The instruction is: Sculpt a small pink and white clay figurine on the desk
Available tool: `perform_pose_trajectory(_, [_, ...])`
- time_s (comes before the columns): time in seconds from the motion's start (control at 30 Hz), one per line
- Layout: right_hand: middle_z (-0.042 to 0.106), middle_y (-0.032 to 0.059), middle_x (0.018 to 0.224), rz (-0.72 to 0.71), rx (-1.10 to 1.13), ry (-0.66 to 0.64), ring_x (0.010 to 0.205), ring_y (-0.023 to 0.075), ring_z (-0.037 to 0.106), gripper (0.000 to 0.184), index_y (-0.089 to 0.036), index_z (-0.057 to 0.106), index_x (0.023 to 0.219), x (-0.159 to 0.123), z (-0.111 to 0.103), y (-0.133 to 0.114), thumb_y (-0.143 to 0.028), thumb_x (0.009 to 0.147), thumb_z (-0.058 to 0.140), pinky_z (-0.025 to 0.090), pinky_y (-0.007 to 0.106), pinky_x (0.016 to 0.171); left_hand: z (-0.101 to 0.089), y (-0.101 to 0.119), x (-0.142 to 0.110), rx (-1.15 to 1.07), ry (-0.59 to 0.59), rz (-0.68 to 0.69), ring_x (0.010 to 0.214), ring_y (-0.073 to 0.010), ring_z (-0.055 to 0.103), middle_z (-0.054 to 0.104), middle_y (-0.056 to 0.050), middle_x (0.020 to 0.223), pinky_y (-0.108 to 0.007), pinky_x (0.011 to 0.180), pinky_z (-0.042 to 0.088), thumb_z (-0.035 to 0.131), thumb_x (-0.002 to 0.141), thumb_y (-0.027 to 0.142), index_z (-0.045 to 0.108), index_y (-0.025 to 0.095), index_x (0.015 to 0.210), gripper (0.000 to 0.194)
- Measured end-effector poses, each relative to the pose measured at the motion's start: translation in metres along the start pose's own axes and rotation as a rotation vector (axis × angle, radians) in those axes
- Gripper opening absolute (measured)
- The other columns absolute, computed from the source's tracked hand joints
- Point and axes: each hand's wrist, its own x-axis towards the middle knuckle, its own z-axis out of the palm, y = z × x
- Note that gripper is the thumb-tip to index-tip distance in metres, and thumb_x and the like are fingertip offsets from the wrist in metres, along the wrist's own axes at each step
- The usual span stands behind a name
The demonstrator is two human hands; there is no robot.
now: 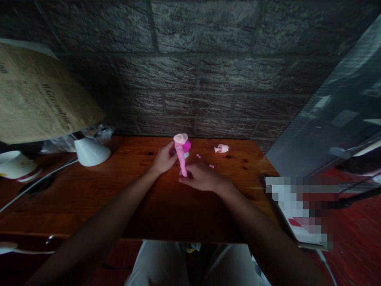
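Observation:
A pale pink, soft-looking lump (180, 138), resembling modelling clay, sits at the top of a long pink clay strip (181, 157). Behind the strip shows a magenta piece (187, 147), with something whitish below it. My left hand (166, 158) is closed at the left side of this pink clay piece, its fingertips partly hidden behind it. At the strip's lower end, my right hand (201, 176) has thumb and fingers closed about the tip. Two small pink bits (198, 156) lie to the right on the table, and farther right rests a pale pink clay piece (222, 148) with a flared end.
The wooden table (89, 198) meets a dark brick-patterned wall (178, 71). On the left stand a lamp with a newsprint-patterned shade (38, 91) and white base (91, 151), a paper cup (16, 165) and a cord. A grey panel (315, 131) rises at right.

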Motion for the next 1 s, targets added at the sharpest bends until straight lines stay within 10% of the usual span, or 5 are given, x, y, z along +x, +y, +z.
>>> perform_pose_trajectory(1.0, [0.063,0.0033,0.076,0.012,-0.003,-0.001,0.066,0.0131,0.053,0.020,-0.016,0.058,0.071,0.0000,-0.0006,-0.0013,-0.030,0.084,0.063,0.034,0.025,0.061,-0.0005,0.0021,0.0000,0.016,0.003,-0.016,0.080,-0.0184,0.066,0.071,-0.008,0.097,-0.032,0.078,0.053,0.060,0.079,0.020,0.063,0.014,0.110,0.032])
